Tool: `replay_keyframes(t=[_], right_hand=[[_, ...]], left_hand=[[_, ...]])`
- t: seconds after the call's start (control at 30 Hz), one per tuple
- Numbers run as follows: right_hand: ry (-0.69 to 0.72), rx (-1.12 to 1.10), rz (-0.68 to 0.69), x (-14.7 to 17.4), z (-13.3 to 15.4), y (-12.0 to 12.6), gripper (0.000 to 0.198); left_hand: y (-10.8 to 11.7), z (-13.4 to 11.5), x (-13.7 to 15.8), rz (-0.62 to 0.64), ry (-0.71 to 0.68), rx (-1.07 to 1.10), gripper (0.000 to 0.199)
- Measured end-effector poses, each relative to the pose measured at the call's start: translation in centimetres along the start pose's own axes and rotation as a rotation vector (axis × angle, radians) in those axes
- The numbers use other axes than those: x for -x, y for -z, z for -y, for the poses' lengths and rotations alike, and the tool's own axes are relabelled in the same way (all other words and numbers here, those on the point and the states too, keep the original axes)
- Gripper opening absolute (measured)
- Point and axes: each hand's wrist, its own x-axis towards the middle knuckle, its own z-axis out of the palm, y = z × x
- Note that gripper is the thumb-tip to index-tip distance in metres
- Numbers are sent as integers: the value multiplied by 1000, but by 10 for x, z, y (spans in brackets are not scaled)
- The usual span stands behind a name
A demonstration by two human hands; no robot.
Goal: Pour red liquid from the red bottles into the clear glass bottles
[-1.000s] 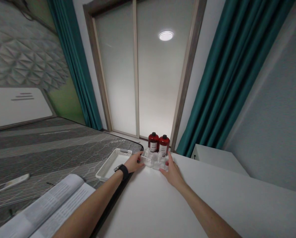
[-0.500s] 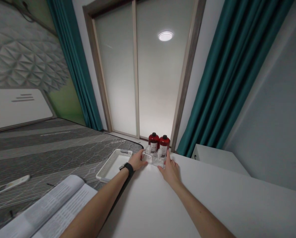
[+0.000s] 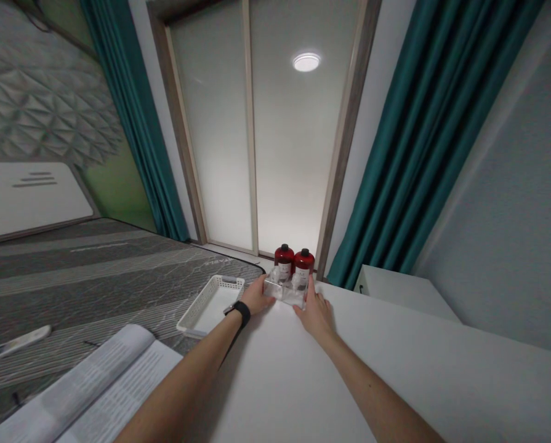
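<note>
Two clear, boxy bottles with pale pump-like tops, a left one [image 3: 274, 287] and a right one [image 3: 294, 296], stand side by side at the far end of the white table [image 3: 284, 375]. My left hand [image 3: 255, 298], with a dark watch on its wrist, grips the left clear bottle from its outer side. From the other side my right hand [image 3: 318, 315] is closed against the right clear bottle, thumb in front and index finger stretched along it. Just behind them are two red bottles with black caps and white labels, one left [image 3: 283, 256] and one right [image 3: 305, 261].
A white plastic basket [image 3: 193, 311] lies left of my left hand on the grey patterned bed [image 3: 132, 264]. An open book [image 3: 100, 381] and a white remote [image 3: 19, 344] are nearer on the left. A white cabinet [image 3: 404, 292] stands beyond the table's right side, below teal curtains [image 3: 423, 141].
The view has shifted slightly. Both hands keep their hold on the clear bottles, with hardly any visible movement against the red bottles.
</note>
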Motion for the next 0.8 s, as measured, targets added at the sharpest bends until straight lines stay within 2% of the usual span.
replay_keyframes(t=[0.2,0.57,0.8], right_hand=[[22,4,18,1,-1,3,92],[21,-9,35,2,2,7,94],[55,-22,19,3,-6,11,95]], left_hand=[[0,-2,-3,11,16,9,73],[3,0,-5,49,16,33,68],[7,-4,1,24,43,7,88]])
